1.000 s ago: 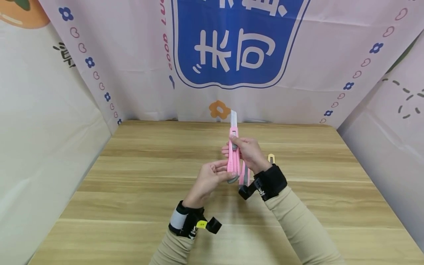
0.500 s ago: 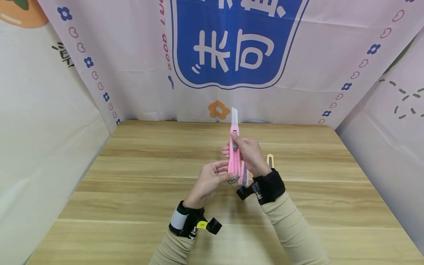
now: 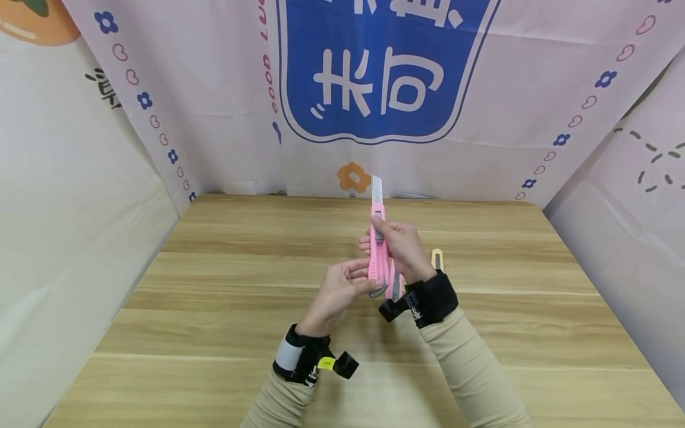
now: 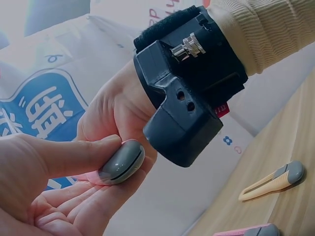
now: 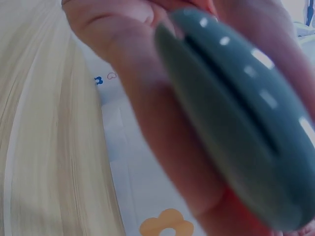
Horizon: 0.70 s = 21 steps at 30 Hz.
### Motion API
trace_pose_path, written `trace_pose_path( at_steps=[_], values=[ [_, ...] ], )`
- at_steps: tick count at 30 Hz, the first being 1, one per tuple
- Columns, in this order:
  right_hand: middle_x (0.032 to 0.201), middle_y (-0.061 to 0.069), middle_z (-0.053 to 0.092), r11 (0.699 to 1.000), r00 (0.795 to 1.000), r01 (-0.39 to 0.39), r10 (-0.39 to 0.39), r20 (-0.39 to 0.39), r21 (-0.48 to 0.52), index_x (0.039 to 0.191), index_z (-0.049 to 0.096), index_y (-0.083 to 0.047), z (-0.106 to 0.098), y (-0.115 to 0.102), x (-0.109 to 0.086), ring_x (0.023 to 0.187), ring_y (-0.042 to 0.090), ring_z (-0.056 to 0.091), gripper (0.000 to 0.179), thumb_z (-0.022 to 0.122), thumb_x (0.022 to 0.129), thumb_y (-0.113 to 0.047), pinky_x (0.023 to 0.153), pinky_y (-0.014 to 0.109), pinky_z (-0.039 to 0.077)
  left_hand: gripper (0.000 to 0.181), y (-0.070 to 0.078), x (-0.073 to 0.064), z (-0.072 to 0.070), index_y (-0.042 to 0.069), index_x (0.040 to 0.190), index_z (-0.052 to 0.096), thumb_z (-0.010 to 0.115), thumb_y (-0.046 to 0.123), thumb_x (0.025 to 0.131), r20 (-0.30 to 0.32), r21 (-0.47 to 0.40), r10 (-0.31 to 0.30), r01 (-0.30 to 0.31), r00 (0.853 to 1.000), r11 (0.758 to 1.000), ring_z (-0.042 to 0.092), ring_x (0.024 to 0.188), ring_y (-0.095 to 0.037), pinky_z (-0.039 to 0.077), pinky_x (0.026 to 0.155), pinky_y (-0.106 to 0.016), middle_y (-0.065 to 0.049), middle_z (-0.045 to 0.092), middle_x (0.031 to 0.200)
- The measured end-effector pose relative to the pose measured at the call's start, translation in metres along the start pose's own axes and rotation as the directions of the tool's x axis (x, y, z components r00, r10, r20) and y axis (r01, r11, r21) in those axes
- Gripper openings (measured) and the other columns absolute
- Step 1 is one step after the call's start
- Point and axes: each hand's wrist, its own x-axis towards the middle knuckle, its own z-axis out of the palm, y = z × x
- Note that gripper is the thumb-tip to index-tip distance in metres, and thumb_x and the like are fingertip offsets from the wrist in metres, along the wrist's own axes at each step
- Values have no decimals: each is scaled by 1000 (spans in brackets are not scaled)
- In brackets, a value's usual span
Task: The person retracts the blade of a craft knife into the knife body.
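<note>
A pink utility knife (image 3: 379, 261) is held upright above the table, its metal blade (image 3: 377, 191) extended at the top. My right hand (image 3: 405, 249) grips the upper body, with the thumb by the grey slider (image 3: 379, 236). Lower down, my left hand (image 3: 336, 291) pinches the bottom end between thumb and fingers. That grey end cap (image 4: 123, 162) shows between both hands in the left wrist view. It fills much of the right wrist view, where the cap (image 5: 236, 113) is blurred and close. A second pink utility knife (image 3: 395, 284) lies on the table, partly hidden behind the right wrist.
A yellow utility knife (image 3: 437, 259) lies on the wooden table (image 3: 225, 309) right of the hands; the left wrist view shows the yellow knife (image 4: 273, 181) more fully. Behind the table's far edge hangs a printed cloth (image 3: 230, 148). Both wrists wear black camera straps.
The right wrist and forearm have shifted slightly left. The held knife has moved very little, and both hands keep their hold on it.
</note>
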Motion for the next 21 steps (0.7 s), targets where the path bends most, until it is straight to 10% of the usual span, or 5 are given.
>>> trace_pose_path(
  at_steps=[21],
  values=[
    [69,0,73,1000,999,8,-8,42,9,95,61,3,-4,5,2,66,11,72,32,54,99,-28,70,27,63,47,1,0,-2,1,129,58,69,-1,83,-19,15,-2,3,1000,1000,71,101,-18,59,88,-27,-20,68,120]
  ],
)
